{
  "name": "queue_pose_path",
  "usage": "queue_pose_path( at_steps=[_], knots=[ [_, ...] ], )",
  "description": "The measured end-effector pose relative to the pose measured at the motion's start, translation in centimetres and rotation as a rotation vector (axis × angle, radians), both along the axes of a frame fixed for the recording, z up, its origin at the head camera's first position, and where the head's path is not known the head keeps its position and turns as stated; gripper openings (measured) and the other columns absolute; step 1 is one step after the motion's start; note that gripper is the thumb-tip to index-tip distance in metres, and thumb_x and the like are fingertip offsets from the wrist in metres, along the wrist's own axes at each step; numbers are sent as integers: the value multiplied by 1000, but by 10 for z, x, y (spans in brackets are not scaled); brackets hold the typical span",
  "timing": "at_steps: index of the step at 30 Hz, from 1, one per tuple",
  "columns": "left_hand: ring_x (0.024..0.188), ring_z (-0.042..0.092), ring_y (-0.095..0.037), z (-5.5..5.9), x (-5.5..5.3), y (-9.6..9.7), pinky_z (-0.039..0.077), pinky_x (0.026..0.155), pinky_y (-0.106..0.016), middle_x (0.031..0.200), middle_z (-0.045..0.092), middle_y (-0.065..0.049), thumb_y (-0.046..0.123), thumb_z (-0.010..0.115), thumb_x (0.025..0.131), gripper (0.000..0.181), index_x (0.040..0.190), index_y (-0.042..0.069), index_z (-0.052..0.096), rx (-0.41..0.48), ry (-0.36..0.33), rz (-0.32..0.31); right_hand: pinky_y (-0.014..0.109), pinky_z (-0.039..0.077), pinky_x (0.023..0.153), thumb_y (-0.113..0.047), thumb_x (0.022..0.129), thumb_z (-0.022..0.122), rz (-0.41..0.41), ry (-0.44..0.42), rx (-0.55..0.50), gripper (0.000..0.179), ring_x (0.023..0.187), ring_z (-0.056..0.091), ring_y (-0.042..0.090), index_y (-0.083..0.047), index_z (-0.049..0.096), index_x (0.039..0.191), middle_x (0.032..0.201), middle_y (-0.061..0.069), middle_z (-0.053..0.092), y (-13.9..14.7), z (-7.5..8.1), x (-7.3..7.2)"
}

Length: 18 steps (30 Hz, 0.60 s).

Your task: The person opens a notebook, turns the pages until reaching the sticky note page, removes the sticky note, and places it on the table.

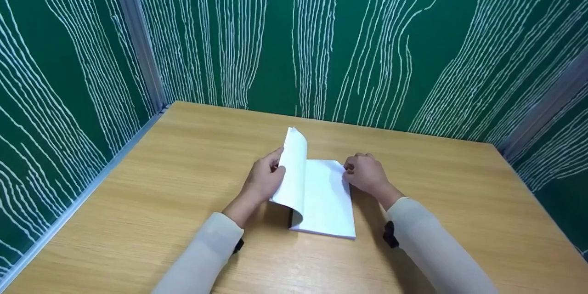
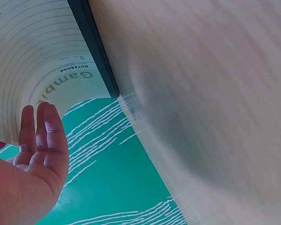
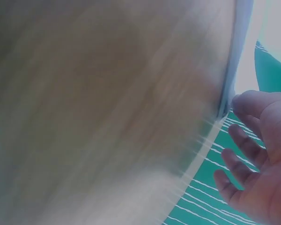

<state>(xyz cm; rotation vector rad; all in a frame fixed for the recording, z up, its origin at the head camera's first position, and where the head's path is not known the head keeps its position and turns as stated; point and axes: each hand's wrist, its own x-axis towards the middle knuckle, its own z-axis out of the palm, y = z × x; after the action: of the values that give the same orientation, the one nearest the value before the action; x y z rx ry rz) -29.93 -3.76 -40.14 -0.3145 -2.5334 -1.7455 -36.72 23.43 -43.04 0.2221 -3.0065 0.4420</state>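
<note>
A notebook (image 1: 327,200) lies opened on the table, its right side showing a white page. My left hand (image 1: 265,177) holds a raised, curving bunch of leaves (image 1: 292,170), thumb in front and fingers behind. In the left wrist view, the underside of those leaves (image 2: 68,47) is lined and printed "NOTEBOOK", beside a dark edge (image 2: 96,49); my left hand (image 2: 37,159) is against it. At the far right corner of the page, my right hand (image 1: 366,172) pinches the edge between thumb and forefinger. The right wrist view has my right hand (image 3: 267,145) with its other fingers loosely bent.
The wooden table (image 1: 151,183) spreads around the notebook on all sides. Green walls with white wavy lines (image 1: 275,41) stand behind and at both sides, with grey posts (image 1: 138,32) at the corners.
</note>
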Motion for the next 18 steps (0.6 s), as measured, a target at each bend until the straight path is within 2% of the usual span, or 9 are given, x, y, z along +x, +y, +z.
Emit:
queue_pose_path(
  at_steps=[7, 12, 18],
  knots=[
    [90, 57, -14, -1, 0, -2, 49, 70, -27, 120, 53, -4, 19, 39, 89, 48, 136, 18, 31, 27, -4, -27, 27, 44, 56, -26, 74, 63, -30, -73, -75, 17, 67, 53, 19, -17, 61, 88, 78, 2, 58, -3, 10, 3],
    [92, 57, -12, -2, 1, -1, 49, 71, -27, 124, 50, 0, 19, 37, 90, 47, 136, 20, 32, 48, -10, -20, 25, 46, 57, -28, 74, 65, -46, -107, -127, 21, 68, 54, 18, -19, 58, 92, 81, 1, 57, -2, 13, 4],
    [97, 56, -12, 0, 1, -2, 49, 74, -27, 128, 47, 0, 17, 35, 90, 46, 136, 20, 31, 61, -5, -44, 26, 48, 62, -26, 77, 62, -17, -87, -201, 25, 73, 54, 19, -20, 55, 101, 85, 0, 57, -3, 16, 5]
  ],
)
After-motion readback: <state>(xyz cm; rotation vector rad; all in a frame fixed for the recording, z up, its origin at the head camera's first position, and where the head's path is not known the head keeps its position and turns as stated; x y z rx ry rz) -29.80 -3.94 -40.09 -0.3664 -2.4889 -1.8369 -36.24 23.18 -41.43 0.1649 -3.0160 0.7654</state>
